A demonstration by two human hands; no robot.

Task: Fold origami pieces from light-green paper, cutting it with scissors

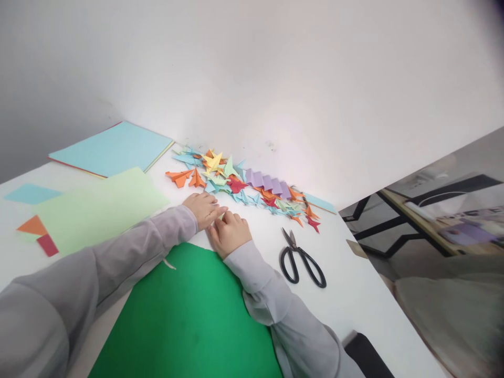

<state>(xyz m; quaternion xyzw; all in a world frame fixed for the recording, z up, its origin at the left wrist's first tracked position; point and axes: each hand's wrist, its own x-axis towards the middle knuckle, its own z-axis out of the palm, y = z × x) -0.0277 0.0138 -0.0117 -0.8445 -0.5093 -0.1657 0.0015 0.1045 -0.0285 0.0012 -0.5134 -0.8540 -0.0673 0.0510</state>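
Observation:
My left hand (203, 210) and my right hand (230, 233) meet over the white table (252, 278), fingers bent and pinched close together. Whatever is between the fingertips is too small or hidden to make out. Just beyond them lies a long heap of folded paper figures, among them a yellow one (213, 162), orange ones (180, 178), a red one (237, 185) and a purple zigzag strip (268, 183). Black-handled scissors (299, 258) rest, slightly spread, to the right of my right hand. A plain green sheet-like surface (189, 315) spreads below my wrists.
On the left lie a light green paper sheet (98, 207), a stack of coloured paper with blue on top (114, 149), and blue (33, 193), orange (33, 226) and red (48, 245) scraps. A black object (368, 357) sits at the lower right. A white wall (252, 79) borders the table's back.

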